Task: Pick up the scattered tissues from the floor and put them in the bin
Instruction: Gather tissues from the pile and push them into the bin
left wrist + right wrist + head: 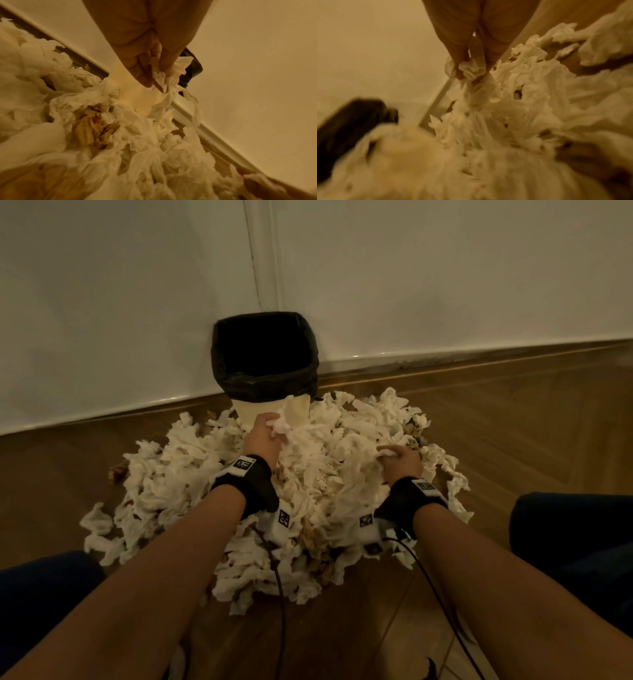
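Observation:
A big heap of crumpled white tissues covers the wooden floor in front of a cream bin lined with a black bag. My left hand pinches a tissue just below the bin's front wall. At the heap's right side my right hand grips a bunch of tissue that still trails down into the pile. The bin's inside is dark, so its contents are hidden.
The bin stands in a corner against white walls with a skirting strip. Bare wooden floor lies on both sides of the heap. My knees in dark trousers flank the pile. Black cables run from the wrist bands.

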